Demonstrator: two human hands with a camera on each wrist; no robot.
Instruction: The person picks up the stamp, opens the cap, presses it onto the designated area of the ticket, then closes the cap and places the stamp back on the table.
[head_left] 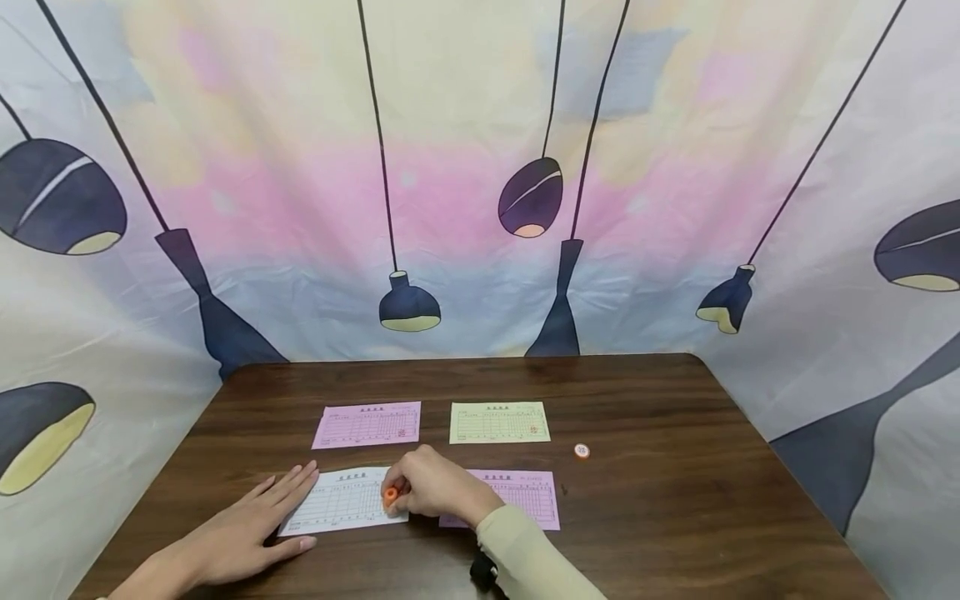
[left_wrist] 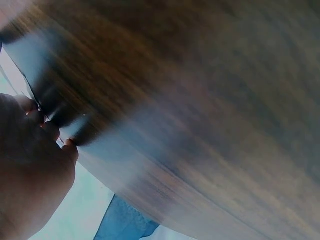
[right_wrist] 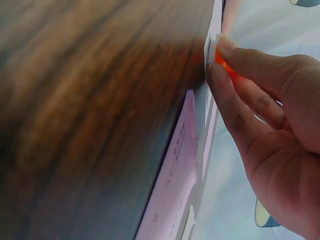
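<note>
In the head view my right hand [head_left: 435,483] pinches a small orange stamp [head_left: 391,497] between thumb and fingers, over the right end of a white printed slip [head_left: 337,504]. The right wrist view shows the orange stamp [right_wrist: 221,56] between the fingertips, right at the paper; its underside is hidden. My left hand [head_left: 243,529] lies flat with straight fingers along the slip's left edge, fingertips at its upper left corner. A pink slip [head_left: 525,498] sits to the right, partly covered by my right hand and wrist.
Behind are another pink slip [head_left: 367,425] and a yellow slip [head_left: 498,422], each with a red mark at lower right. A small round cap [head_left: 582,451], white-topped with an orange rim, lies right of them. The brown table [head_left: 675,500] meets a patterned cloth [head_left: 480,208] behind.
</note>
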